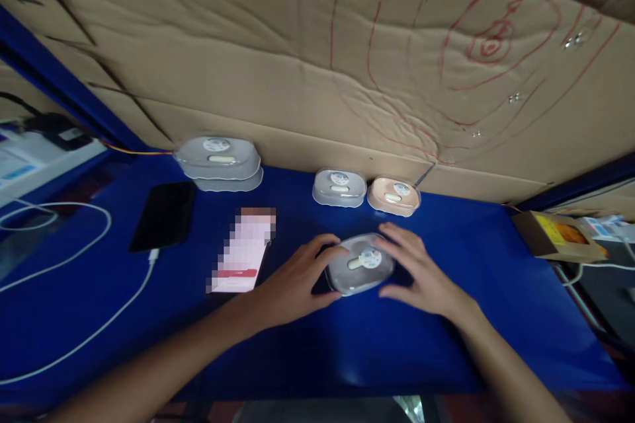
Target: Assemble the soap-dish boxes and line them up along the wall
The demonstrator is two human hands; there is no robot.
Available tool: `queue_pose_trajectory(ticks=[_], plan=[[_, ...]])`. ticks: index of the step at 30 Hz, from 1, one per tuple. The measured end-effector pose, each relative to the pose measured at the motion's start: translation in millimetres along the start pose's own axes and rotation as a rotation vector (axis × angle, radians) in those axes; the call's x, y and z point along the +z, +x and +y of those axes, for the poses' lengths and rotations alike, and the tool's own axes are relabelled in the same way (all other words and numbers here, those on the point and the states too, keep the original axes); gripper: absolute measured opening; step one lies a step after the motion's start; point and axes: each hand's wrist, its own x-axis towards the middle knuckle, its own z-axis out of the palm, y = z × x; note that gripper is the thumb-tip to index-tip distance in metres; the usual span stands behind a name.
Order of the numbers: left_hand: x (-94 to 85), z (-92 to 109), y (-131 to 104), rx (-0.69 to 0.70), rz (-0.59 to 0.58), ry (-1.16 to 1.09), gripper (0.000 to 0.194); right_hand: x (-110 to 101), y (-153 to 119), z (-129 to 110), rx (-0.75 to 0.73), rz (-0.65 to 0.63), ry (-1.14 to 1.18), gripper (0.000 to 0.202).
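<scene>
Curling its fingers round the clear-lidded case (361, 276) on the surface (411, 350), the left hand (300, 283) has a grip I cannot tell; the right hand (427, 279) spreads wide. Behind stand a gray case (340, 189) and a peach case (394, 197); a lit phone (243, 252) lies left.

Room on blue table (501, 258) right of right hand (421, 274); lit phone (243, 251) crowds left hand (300, 281), peach box (393, 198) ahead.
</scene>
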Motion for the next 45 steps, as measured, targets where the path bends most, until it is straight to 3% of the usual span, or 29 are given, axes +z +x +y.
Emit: queue_pose_trajectory(ticks=[4, 11, 17, 24, 31, 36, 38, 42, 45], plan=[[3.0, 6.0, -4.2, 0.000, -0.067, 0.023, 0.101, 15.6, 3.6, -28.6, -0.129, -0.083, -0.033, 0.067], [1.4, 11.8, -3.4, 0.080, -0.093, 0.071, 0.120, 29.7, -1.6, -23.7, 0.037, 0.015, 0.082, 0.079], [2.3, 11.6, -2.9, 0.010, -0.034, 0.061, 0.092, 28.6, 1.4, -12.6, 0.098, 0.108, 0.165, 0.059], [2.8, 7.3, -2.5, 0.030, -0.049, 0.096, 0.095, 29.1, 2.3, 4.8, 0.255, 0.254, 0.090, 0.052], [2.1, 10.3, 0.3, -0.020, -0.048, 0.151, 0.104, 34.6, 3.2, -9.4, 0.158, 0.249, 0.103, 0.047], [-3.7, 11.0, 1.5, 0.005, -0.063, 0.161, 0.103, 39.7, 5.5, -1.3, 0.221, 0.286, 0.072, 0.046], [-5.8, 9.1, 0.1, 0.041, -0.085, 0.186, 0.097, 40.8, 5.5, 9.2, 0.265, 0.315, 0.059, 0.046], [-10.3, 5.6, -3.5, 0.118, -0.144, 0.277, 0.065, 45.6, 5.5, 29.0, 0.266, 0.365, 0.035, 0.043], [-15.1, 7.4, -4.3, 0.142, -0.177, 0.322, 0.060, 48.0, 8.1, 31.3, 0.215, 0.380, 0.019, 0.037]])
